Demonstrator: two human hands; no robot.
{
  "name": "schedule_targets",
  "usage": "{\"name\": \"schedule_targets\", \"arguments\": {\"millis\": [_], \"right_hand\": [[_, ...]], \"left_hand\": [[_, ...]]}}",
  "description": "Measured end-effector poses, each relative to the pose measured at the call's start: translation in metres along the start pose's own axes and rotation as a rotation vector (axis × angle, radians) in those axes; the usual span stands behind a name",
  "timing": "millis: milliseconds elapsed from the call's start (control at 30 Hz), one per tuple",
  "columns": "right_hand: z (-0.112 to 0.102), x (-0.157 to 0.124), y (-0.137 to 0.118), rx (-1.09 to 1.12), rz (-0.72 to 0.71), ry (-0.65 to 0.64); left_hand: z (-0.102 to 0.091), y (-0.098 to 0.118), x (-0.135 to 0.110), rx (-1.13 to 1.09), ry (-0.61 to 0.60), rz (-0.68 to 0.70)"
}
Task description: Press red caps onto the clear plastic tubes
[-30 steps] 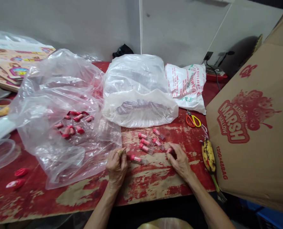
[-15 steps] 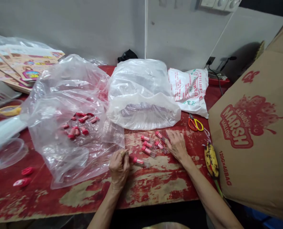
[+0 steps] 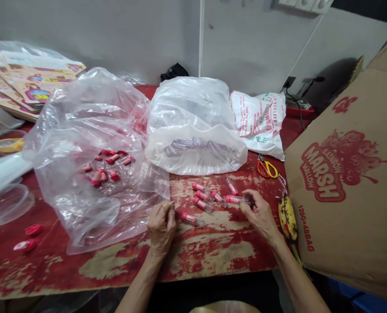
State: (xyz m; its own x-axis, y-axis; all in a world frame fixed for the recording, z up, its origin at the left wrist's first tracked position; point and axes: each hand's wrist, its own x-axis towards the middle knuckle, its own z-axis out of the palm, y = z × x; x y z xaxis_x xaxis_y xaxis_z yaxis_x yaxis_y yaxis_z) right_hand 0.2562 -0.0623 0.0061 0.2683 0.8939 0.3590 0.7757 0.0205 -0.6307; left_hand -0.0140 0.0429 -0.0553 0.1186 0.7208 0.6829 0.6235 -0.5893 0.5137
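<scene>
My right hand (image 3: 259, 216) grips the clear end of a red-capped tube (image 3: 234, 199), whose cap points left. Several more such tubes lie loosely together beside it, among them one tilted tube (image 3: 231, 187) and a level one (image 3: 202, 204). A single red-capped tube (image 3: 190, 218) rests just right of my left hand (image 3: 161, 226). That hand is closed at the edge of a clear plastic bag (image 3: 105, 221); whatever it may hold is hidden. Short red-capped pieces (image 3: 104, 175) show in the clear bag.
A white bag (image 3: 188, 104) of clear tubes (image 3: 196, 146) stands at the back. Right of it are a printed white bag (image 3: 260, 117), scissors (image 3: 268, 168), a spotted banana (image 3: 288, 219) and a large cardboard box (image 3: 350, 174). Two red pieces (image 3: 26, 245) lie at left.
My right hand has moved right and closed on a red-capped tube. Another tube beside it now lies tilted the other way, cap toward me. My left hand has barely moved.
</scene>
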Motion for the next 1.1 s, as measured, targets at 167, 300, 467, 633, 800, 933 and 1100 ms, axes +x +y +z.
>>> {"name": "schedule_targets", "arguments": {"millis": [167,300,467,633,800,933,1100], "right_hand": [[-0.012,-0.029,-0.008,-0.151,-0.185,0.023],[0.016,-0.041,-0.001,-0.282,-0.271,0.014],[0.043,-0.05,0.015,-0.274,-0.26,-0.007],[0.044,-0.052,0.012,0.078,-0.071,0.008],[0.044,-0.05,0.003,0.651,0.322,0.078],[0.047,-0.049,0.003,0.87,0.398,0.113],[0.046,-0.052,-0.002,0.796,0.384,0.153]], "left_hand": [[0.0,0.001,0.0,-0.013,-0.01,-0.038],[-0.001,0.002,0.0,0.001,-0.008,-0.027],[-0.002,0.002,0.0,0.006,-0.021,-0.034],[-0.001,0.0,-0.002,-0.003,-0.021,-0.073],[0.0,-0.001,-0.003,-0.022,-0.024,-0.098],[-0.001,0.0,-0.001,-0.029,-0.016,-0.1],[-0.001,0.0,-0.001,-0.031,-0.026,-0.112]]}}
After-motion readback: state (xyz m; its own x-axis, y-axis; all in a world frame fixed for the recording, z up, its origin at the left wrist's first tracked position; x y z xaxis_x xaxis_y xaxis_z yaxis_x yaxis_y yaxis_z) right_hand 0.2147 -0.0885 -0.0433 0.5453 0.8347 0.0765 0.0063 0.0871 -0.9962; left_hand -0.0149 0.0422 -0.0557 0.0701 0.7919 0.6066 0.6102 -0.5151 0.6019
